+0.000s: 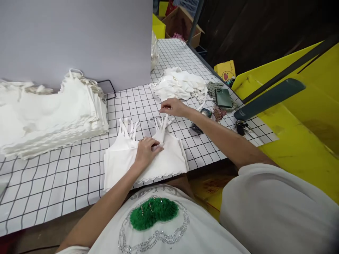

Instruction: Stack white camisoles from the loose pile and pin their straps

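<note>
Some white cloth (171,158) lies under the left hand (146,151); I can't tell if that hand grips. The right hand (173,107) pinches a strap (164,124). It looks light and floppy, best pinched by straps.

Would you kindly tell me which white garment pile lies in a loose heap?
The far pile, beyond the right hand, is crumpled; the tall stack and the near pile under the left hand are neatly layered.
</note>
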Demonstrator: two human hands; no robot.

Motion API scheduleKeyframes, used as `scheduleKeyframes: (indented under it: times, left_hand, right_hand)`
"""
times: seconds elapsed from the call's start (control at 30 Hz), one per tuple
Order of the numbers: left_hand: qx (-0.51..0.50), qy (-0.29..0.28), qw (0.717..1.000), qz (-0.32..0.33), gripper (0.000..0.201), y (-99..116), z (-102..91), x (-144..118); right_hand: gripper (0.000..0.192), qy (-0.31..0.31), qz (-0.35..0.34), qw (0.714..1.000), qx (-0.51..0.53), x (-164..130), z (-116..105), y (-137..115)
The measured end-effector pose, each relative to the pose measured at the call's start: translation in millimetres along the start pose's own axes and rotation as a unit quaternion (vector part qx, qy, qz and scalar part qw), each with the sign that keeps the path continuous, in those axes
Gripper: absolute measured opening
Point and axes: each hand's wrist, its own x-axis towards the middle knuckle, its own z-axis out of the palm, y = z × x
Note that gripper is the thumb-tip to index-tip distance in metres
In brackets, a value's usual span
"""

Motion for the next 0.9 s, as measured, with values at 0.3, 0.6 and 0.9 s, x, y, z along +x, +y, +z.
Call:
scheduleKeyframes:
  times: [0.3,0.6,0.9]
  left_hand:
    - [-0.001,0.020,1.000,0.005,0.011,-5,4.6,3]
    - [0.135,0.068,0.979,0.139,0.062,-1,-54.5,-62]
    - [0.252,0.083,0.954,0.137,0.072,-46,-40.3,-104]
  right_hand:
    - [0.022,-0.030,-0.081,0.993,-0.075,22,5,-4]
    - [0.065,-0.001,-0.047,0.998,-0.049,-133,67,-67]
    - [0.043,0.143,0.046,0.978,-0.145,-136,14,-11]
